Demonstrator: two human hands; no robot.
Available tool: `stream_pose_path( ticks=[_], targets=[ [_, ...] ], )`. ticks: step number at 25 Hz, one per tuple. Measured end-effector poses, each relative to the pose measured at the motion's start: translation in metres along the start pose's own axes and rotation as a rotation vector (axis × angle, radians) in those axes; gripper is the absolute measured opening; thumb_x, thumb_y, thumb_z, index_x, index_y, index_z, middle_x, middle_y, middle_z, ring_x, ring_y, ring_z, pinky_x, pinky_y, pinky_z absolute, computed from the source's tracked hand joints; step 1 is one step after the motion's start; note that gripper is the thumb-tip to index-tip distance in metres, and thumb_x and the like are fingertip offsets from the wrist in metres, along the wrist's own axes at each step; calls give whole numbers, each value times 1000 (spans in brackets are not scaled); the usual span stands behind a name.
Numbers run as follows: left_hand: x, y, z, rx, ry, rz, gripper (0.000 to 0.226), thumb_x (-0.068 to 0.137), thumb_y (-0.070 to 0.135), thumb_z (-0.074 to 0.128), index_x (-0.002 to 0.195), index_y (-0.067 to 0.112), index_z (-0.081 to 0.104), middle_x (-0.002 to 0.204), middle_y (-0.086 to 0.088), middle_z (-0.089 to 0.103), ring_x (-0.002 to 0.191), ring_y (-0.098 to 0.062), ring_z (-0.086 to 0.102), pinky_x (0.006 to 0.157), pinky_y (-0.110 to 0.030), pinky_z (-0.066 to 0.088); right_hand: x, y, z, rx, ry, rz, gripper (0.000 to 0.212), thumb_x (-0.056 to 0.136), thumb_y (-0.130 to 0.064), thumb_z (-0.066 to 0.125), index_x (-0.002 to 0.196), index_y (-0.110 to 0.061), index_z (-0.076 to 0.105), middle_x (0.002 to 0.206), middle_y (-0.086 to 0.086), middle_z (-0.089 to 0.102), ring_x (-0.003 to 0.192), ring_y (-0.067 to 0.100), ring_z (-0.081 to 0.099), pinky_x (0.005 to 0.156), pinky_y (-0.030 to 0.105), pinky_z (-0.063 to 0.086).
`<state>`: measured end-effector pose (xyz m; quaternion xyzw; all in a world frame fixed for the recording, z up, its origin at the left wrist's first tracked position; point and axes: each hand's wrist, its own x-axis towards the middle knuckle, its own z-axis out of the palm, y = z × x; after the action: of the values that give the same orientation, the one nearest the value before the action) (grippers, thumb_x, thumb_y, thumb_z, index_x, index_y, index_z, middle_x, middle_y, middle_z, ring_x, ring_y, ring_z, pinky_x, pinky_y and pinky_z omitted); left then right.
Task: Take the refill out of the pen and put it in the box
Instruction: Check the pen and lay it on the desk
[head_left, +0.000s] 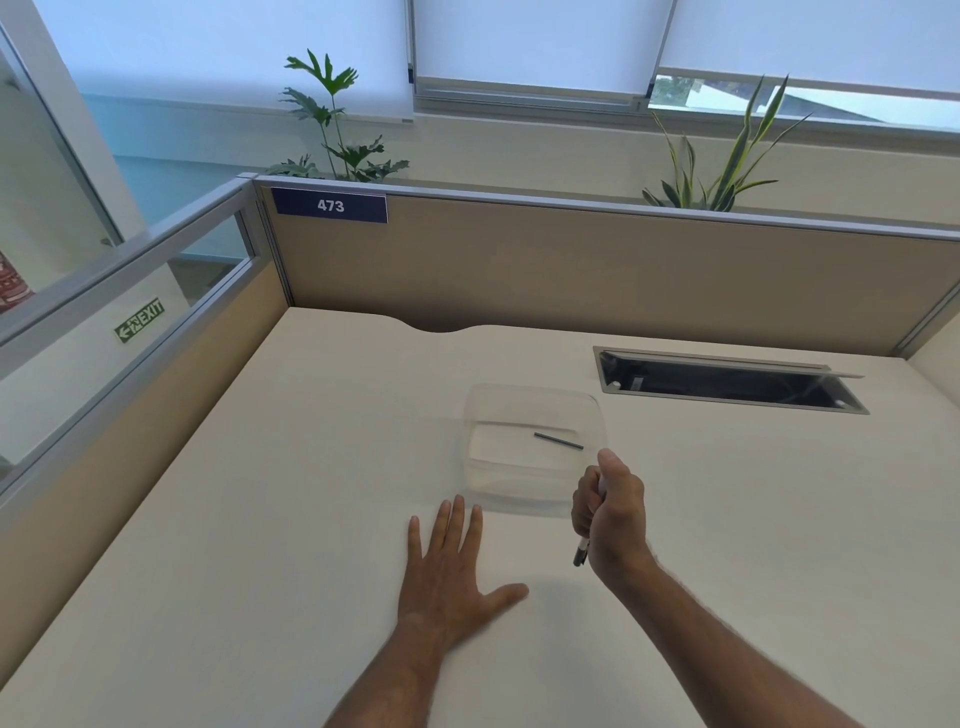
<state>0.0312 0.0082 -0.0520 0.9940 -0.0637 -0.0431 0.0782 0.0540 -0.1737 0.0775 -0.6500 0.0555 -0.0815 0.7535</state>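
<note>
A clear plastic box (475, 467) stands on the cream desk (311, 467) in the middle. Inside it lies a thin dark refill (558, 441), near the back right. My right hand (615, 514) hovers at the box's front right corner, closed around a pen (583, 551) whose dark tip points down below my fist; most of its pale barrel is hidden by my fingers. My left hand (452, 577) lies flat on the desk just in front of the box, fingers spread, holding nothing.
An open cable hatch (727, 384) is cut into the desk at the back right. Beige partition walls (571, 270) close the desk at the back and left. Plants stand behind the partition.
</note>
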Motion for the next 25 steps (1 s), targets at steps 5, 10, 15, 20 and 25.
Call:
stream_pose_path(
  ticks=[5,10,15,20,25],
  targets=[
    [0,1,1,6,0,-2,121,64,100,5,155,22,-6,163,-2,-18,149,-18,-21,115,-59,-18,0,3,-1,1,-36,2,55,95,-46,37,44,-24,32,41,-9,24,37,11,17,42,19,17],
    [0,0,0,2,-2,2,120,64,100,3,155,22,-9,162,-2,-21,148,-18,-25,115,-58,-19,-2,8,-8,-92,-95,75,30,103,-28,46,92,-15,71,74,1,59,61,16,54,54,26,48],
    [0,0,1,7,-10,1,120,64,100,3,154,23,-11,161,-2,-23,147,-18,-26,114,-59,-19,-10,19,-35,-179,16,174,13,84,-26,75,88,-14,78,91,-5,78,75,6,69,70,29,52],
    [2,0,1,9,-15,-3,121,62,100,3,155,23,-8,162,-1,-20,148,-18,-24,114,-59,-18,-22,29,-59,-282,127,136,7,75,-13,84,76,-15,77,68,5,74,65,21,69,57,30,55],
    [2,1,0,14,-27,-6,121,62,100,1,155,24,-9,164,-2,-17,148,-18,-23,115,-59,-17,-37,45,-67,-667,154,57,18,66,-19,89,64,-24,72,59,-4,72,57,8,68,58,25,56]
  ],
)
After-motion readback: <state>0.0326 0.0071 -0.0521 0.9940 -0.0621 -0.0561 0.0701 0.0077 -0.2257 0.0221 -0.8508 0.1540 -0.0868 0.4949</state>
